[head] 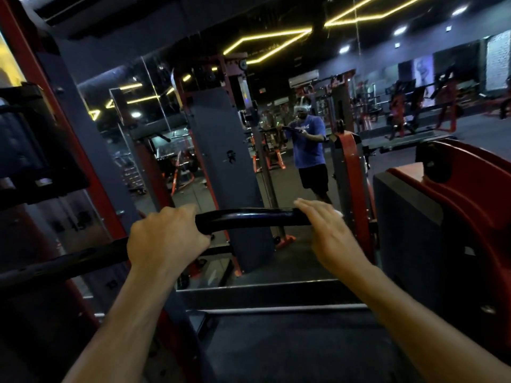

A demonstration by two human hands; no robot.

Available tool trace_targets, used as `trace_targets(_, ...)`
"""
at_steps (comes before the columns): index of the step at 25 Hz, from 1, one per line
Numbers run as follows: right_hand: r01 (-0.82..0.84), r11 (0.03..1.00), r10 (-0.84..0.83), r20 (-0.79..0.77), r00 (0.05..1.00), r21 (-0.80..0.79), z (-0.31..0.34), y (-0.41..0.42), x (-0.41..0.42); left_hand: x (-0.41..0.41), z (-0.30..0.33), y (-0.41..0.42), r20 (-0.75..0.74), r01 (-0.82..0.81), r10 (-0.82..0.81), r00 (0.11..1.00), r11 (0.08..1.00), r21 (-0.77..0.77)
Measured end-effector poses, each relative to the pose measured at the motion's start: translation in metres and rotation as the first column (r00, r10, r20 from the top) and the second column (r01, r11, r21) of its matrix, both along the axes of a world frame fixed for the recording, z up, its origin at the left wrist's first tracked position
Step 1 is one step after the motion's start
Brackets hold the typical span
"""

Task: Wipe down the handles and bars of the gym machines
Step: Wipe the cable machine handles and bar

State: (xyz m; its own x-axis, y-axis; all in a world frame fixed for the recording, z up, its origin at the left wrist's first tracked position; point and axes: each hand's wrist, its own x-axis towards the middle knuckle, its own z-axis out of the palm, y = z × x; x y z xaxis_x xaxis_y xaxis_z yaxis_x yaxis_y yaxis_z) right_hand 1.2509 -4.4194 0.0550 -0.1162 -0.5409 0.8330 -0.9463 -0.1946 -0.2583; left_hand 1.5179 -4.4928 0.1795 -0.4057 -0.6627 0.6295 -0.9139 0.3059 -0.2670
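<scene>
The left hand grips a curved black bar. The right hand lies flat over its other end, a scrap of white cloth showing beneath. A mirror faces them.

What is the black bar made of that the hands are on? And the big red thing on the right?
The black bar looks like metal with glossy paint or coating: light glints along its curve. The red cover seems smooth moulded plastic or painted metal; the picture cannot settle which.
</scene>
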Motion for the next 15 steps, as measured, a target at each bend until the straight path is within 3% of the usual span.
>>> trace_targets(2,0.042,0.993,-0.058,0.144,0.988,0.109,-0.008,0.006,-0.033,-0.003,-0.003,0.000,0.010,-0.004,0.004,1.000,1.000,-0.011)
trace_targets(3,-0.012,0.992,-0.034,0.355,0.934,0.128,-0.011,0.006,-0.046,-0.005,-0.005,-0.001,0.014,0.000,0.001,1.000,1.000,-0.015)
trace_targets(4,-0.095,0.993,0.033,0.626,0.779,0.066,-0.012,0.006,-0.053,-0.006,-0.006,0.000,0.014,0.006,-0.006,1.000,1.000,-0.018)
trace_targets(5,-0.138,0.989,0.119,0.836,0.536,-0.053,-0.014,0.002,-0.058,-0.009,-0.007,0.000,0.013,0.012,-0.012,1.000,1.000,-0.020)
trace_targets(6,-0.138,0.974,0.212,0.935,0.283,-0.179,-0.011,-0.002,-0.058,-0.011,-0.007,0.001,0.014,0.013,-0.013,1.000,1.000,-0.024)
trace_targets(7,-0.129,0.953,0.284,0.956,0.071,-0.274,-0.008,-0.007,-0.054,-0.012,-0.007,0.002,0.017,0.010,-0.010,1.000,1.000,-0.029)
trace_targets(9,-0.146,0.909,0.361,0.911,-0.198,-0.391,0.005,-0.014,-0.039,-0.014,-0.007,0.004,0.027,0.010,-0.009,1.000,0.999,-0.048)
trace_targets(13,-0.134,0.798,0.421,0.702,-0.574,-0.588,0.022,-0.011,-0.012,-0.014,-0.006,0.003,0.051,-0.007,0.011,0.999,0.996,-0.087)
trace_targets(15,-0.046,0.726,0.485,0.558,-0.674,-0.687,0.025,-0.010,0.002,-0.013,-0.006,0.001,0.058,-0.023,0.029,0.998,0.995,-0.093)
